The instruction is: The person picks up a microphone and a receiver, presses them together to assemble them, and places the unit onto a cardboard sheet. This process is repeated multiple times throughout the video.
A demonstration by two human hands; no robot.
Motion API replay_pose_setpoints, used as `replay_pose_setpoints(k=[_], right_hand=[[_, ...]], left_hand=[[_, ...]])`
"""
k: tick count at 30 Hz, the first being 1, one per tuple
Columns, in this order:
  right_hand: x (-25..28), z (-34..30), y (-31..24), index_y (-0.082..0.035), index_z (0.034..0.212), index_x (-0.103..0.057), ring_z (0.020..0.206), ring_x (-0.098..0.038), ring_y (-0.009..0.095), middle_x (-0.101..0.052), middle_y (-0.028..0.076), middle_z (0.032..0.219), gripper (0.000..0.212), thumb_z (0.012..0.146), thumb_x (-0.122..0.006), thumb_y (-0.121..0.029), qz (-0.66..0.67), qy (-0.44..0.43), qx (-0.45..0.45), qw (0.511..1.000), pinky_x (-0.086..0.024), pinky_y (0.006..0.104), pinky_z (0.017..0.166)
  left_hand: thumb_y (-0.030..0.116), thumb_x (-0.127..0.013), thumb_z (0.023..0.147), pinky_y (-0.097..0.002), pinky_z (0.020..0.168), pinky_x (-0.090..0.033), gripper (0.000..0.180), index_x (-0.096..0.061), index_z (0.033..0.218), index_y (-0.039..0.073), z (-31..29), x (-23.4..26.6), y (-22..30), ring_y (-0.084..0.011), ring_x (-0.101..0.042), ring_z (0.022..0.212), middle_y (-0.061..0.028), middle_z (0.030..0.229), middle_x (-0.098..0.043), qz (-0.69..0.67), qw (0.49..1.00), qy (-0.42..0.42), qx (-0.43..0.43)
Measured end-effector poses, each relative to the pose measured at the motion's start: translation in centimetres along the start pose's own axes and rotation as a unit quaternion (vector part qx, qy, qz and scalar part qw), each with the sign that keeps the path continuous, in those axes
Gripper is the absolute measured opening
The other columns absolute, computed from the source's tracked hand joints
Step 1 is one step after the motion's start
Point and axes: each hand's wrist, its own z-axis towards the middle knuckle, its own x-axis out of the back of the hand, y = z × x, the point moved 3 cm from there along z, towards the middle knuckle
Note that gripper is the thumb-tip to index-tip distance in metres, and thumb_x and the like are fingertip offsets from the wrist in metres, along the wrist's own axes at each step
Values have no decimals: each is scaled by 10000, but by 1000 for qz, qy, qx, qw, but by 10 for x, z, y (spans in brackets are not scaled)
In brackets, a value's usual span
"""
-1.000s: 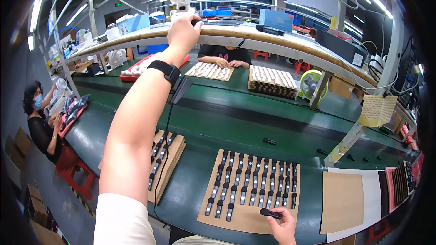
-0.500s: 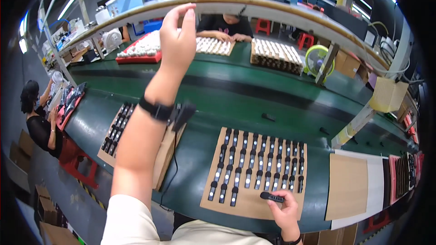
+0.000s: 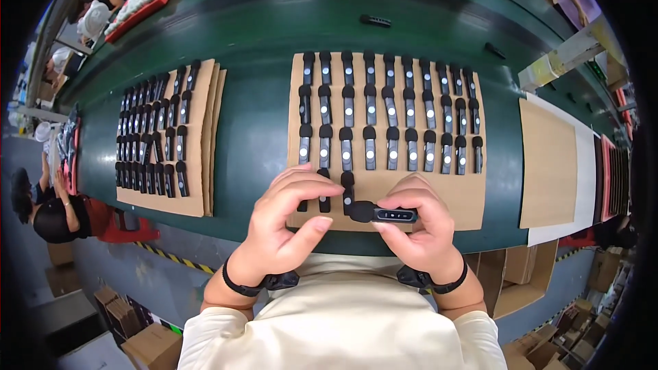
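Between the thumb and fingers of my right hand (image 3: 426, 227) is a small black clip-on microphone (image 3: 395, 215) with a round foam cap. It is held sideways, its cap pointing left and its side with small marks facing up. My left hand (image 3: 282, 223) hovers at the near left of a cardboard sheet (image 3: 439, 195), thumb and fingers apart and nothing in them. Its fingers partly hide the microphones in the nearest row. Rows of similar microphones (image 3: 370, 149) lie on the sheet, caps away from me, each with a pale round spot. The held cap overlaps the nearest-row microphone (image 3: 348, 190).
On the left, stacked cardboard sheets (image 3: 199, 171) carry more rows of microphones. Loose microphones (image 3: 375, 21) lie farther back on the green table (image 3: 253, 96). Bare cardboard (image 3: 548, 164) lies at right beside a post (image 3: 569, 55). Another person (image 3: 58, 216) works at far left.
My left hand has come down from high above the table to the near part of the cardboard sheet. The view has tilted downward. My right hand still holds a microphone.
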Motion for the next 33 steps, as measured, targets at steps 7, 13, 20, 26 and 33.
replay_pose_setpoints(k=[7, 13, 20, 26, 33], right_hand=[[-9, -5, 4, 0, 976, -612, 774, -569, 214, -623, 114, 879, 274, 743, -757, -2, -8, -26, 45, 999, -434, 314, 693], [-11, -11, 8, 6, 1008, -607, 824, -575, 218, -611, 116, 904, 294, 761, -765, -25, 25, -13, -18, 999, -443, 314, 731], [-4, -18, 10, 32, 1055, -605, 864, -585, 229, -618, 122, 930, 317, 781, -752, -26, 86, 0, -52, 995, -468, 324, 792], [-8, -13, 3, 30, 1048, -617, 862, -606, 243, -655, 148, 958, 285, 789, -730, -5, 39, -1, 1, 999, -485, 336, 761], [-6, -21, 13, -7, 1046, -630, 826, -635, 261, -687, 139, 958, 293, 775, -742, -12, -48, -25, 45, 998, -490, 349, 743]], left_hand=[[216, -720, 827, -504, 994, -407, 300, -654, 1036, 12, -3, -15, -2, -296, -640, 900, -114, 940, -673, -29, 999, -42, 8], [152, -778, 763, -497, 959, -429, 287, -656, 987, 19, 1, -21, 0, -290, -633, 845, -104, 901, -665, -1, 999, -47, -10], [94, -773, 727, -492, 970, -423, 269, -661, 963, 31, 1, -25, -4, -282, -629, 871, -96, 921, -663, 33, 998, -53, -25], [84, -782, 705, -476, 962, -428, 275, -672, 956, 61, -3, -32, -11, -291, -604, 944, -72, 1001, -642, 83, 994, -75, -17], [80, -757, 706, -479, 975, -416, 280, -673, 970, 43, -12, -21, -18, -299, -613, 971, -109, 1051, -655, 66, 995, -77, -8]])
